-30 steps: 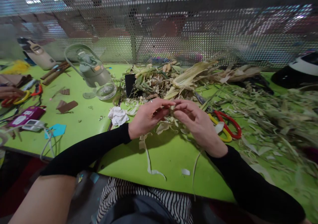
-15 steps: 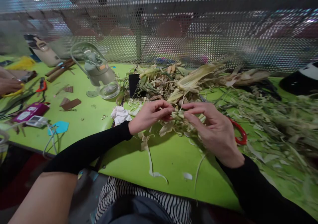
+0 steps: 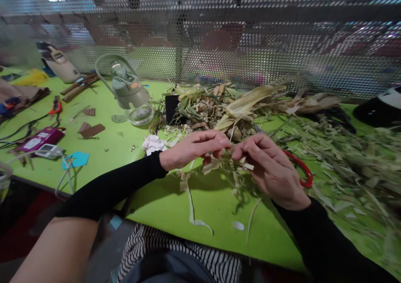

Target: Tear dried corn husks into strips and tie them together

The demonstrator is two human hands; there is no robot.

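Note:
Both hands meet over the front of the green table [image 3: 163, 199], holding pale, thin corn husk strips [image 3: 235, 176] that dangle in a tangle below the fingers. My left hand [image 3: 197, 146] comes from the left with thumb and fingers pinched at the strips. Opposite it, my right hand [image 3: 271, 170] has its fingers curled, and short husk ends stick out under them. The exact grip points are partly hidden by the fingers. Just behind lies a heap of dried husks [image 3: 200, 107] with a larger corn husk [image 3: 250, 101] on top. One loose curled strip [image 3: 191, 203] rests on the table nearby.
A handled water bottle [image 3: 130, 93], a dark phone-like slab [image 3: 171, 109] and crumpled white tissue [image 3: 153, 144] stand left of the heap. Red scissor-like handles [image 3: 305, 170] lie beside my right hand. Shredded husks [image 3: 360, 166] cover the right side. A perforated metal screen [image 3: 206, 44] rises behind.
My right hand's fingers have curled in closer to my left hand, and the husk strips now hang lower. Another person's hand with yellow handles has left the left edge.

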